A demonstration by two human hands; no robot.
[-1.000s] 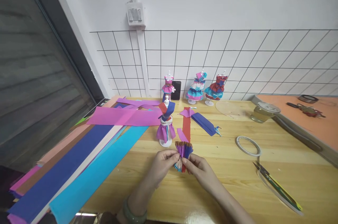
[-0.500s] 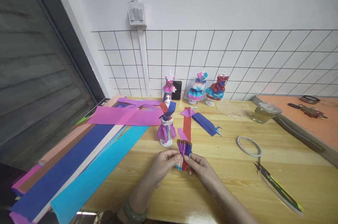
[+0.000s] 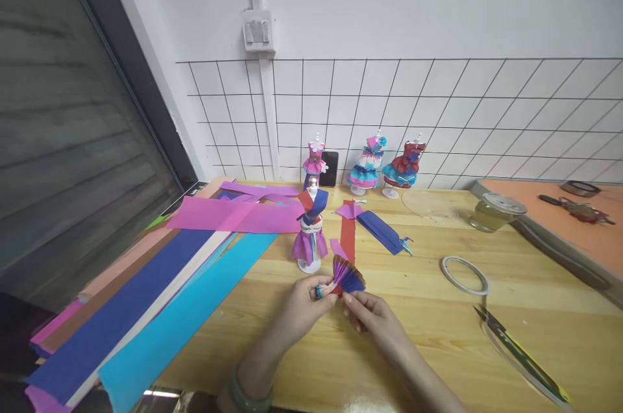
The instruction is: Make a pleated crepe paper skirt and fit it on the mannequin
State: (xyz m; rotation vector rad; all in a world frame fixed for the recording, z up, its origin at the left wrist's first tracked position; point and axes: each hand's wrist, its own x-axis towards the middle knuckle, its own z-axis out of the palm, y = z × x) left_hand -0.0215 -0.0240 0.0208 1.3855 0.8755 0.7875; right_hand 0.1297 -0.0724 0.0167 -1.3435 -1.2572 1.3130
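Observation:
A pleated paper fan (image 3: 349, 274), pinched at its middle, spreads out in purple and dark blue with brown edges. My left hand (image 3: 305, 306) is closed on its gathered pink and light-blue end. The thumb and fingers of my right hand (image 3: 372, 319) pinch its lower edge near the red part. Just beyond the hands stands a small dress form (image 3: 310, 241) on a white base, with a blue and red top and a purple skirt. Behind the fan lie a red paper strip (image 3: 348, 231) and a folded dark-blue piece (image 3: 380, 232) tied at one end.
Long crepe paper strips (image 3: 189, 296) cover the table's left side. Three dressed mini forms, one in red and light blue (image 3: 403, 165), stand by the wall with a phone (image 3: 329, 169). To the right are a tape roll (image 3: 464, 275), thread snips (image 3: 523, 354) and a lidded cup (image 3: 496, 212).
The pleated fan has turned, its gathered pink end swinging to the left and the purple and blue end opening wider to the upper right. My hands have shifted their grip on it.

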